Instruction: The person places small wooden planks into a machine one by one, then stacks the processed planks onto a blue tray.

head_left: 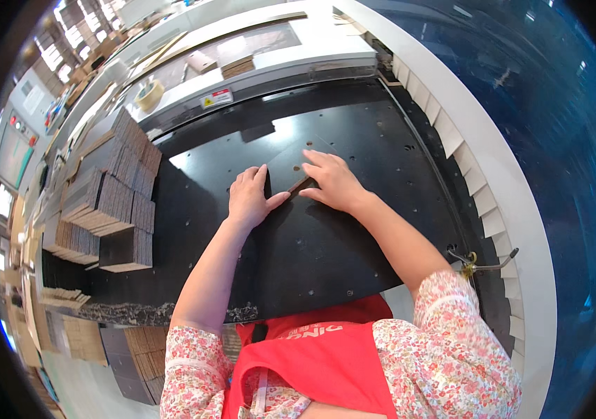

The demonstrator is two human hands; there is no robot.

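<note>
My left hand (248, 196) and my right hand (334, 183) rest at either side of a dark, flat board or small stack of boards on the black table (277, 258). A brown near edge (300, 186) of the board shows between my thumbs; its dark top blends with the table, so its full outline and thickness are hard to make out. The fingers of my left hand lie stretched forward with the thumb out toward that edge. On the other side, my right fingers are spread along the board, thumb apart. Neither hand is wrapped around anything.
Stacks of dark boards with brown edges (106, 195) stand on the table's left. A white machine bed with a warning label (216, 98) and a tape roll (149, 94) lies beyond. Along the right runs a white curved rail (514, 188), with a metal lever (493, 266) near my forearm.
</note>
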